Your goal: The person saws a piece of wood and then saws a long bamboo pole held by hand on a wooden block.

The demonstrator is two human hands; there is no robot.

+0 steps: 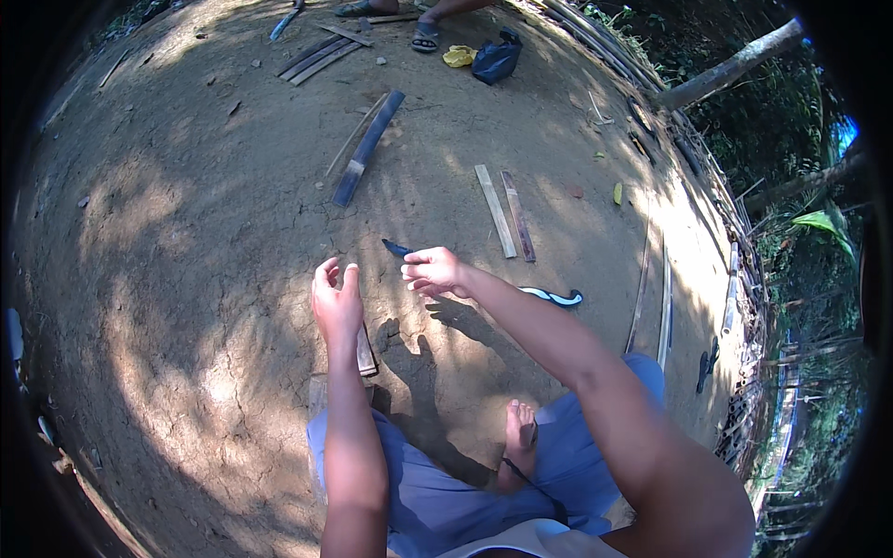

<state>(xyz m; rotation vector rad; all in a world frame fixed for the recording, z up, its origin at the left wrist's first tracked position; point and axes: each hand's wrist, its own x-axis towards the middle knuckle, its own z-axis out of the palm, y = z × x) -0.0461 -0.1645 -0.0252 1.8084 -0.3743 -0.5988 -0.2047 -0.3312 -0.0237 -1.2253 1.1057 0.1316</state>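
Note:
My left hand (337, 302) is raised over the dirt with thumb and fingers apart and nothing in it. To its right, my right hand (433, 272) points leftward, its fingers loosely bent and apart, and no held thing shows. A dark pointed piece (396, 248) shows just past the right fingertips; whether they touch it I cannot tell. Beyond my right forearm lies a curved blue-and-white handle (553, 296). The forearm hides whether that handle and the dark piece are one tool. Beside my left wrist, a short split bamboo piece (366, 352) is partly covered.
Two narrow bamboo strips (496, 212) lie ahead to the right, and a wide dark bamboo strip (368, 149) lies farther ahead. More strips (321, 58), a black bag (497, 59) and another person's sandalled foot (425, 37) are at the far side. Poles edge the right.

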